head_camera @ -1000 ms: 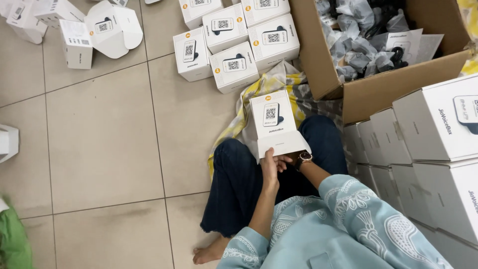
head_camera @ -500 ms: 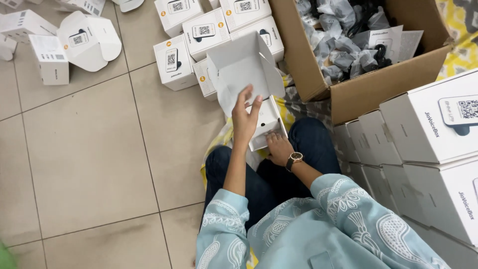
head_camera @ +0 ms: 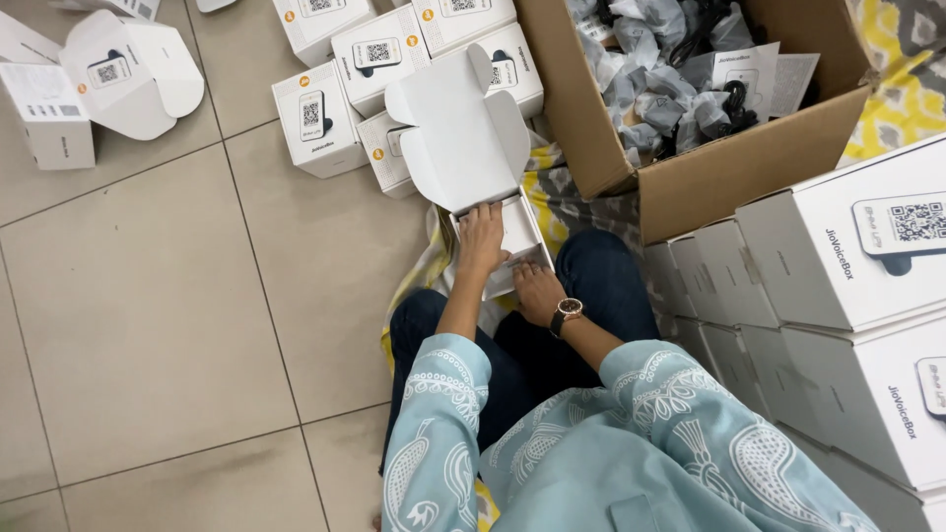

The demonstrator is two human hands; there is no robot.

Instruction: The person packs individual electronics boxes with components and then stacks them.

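- Both hands are working one open white box (head_camera: 498, 241): your left hand (head_camera: 482, 239) is pressing flat inside.
- Your right hand (head_camera: 537, 291) is gripping its near wall, steadying it; the lid (head_camera: 458, 128) is standing open beyond your fingers.

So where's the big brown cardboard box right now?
In the head view, the brown cardboard box sits open at the upper right, just beyond the person's knee, with stacked white boxes to its right.
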